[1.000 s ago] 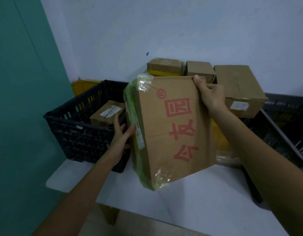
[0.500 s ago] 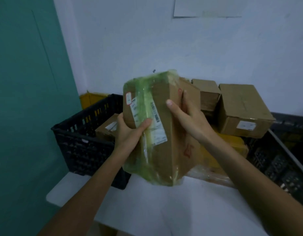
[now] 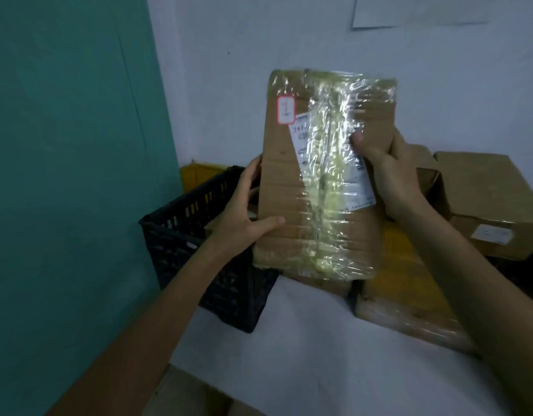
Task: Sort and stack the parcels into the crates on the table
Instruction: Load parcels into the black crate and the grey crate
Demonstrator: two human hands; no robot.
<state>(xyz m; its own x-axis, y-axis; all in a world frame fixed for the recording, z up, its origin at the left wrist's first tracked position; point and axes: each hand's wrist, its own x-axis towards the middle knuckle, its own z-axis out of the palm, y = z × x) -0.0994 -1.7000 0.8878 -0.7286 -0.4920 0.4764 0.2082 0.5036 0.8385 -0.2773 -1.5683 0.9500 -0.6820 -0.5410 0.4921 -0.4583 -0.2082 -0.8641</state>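
Observation:
I hold a cardboard parcel upright in the air above the white table. Clear tape runs down its face over a white shipping label, and a small red-bordered sticker sits near its top left. My left hand grips its lower left edge, thumb on the front. My right hand grips its right edge, thumb pressed on the label. A black slatted crate stands behind my left hand; its contents are mostly hidden by the parcel.
More brown boxes are piled at the right against the white wall. A tape-wrapped yellowish parcel lies on the table under my right forearm. A yellow bin edge shows behind the crate. A teal wall runs along the left.
I have turned the parcel so its taped, labelled face points at me and raised it higher. My right hand shifted from the broad printed side to the right edge.

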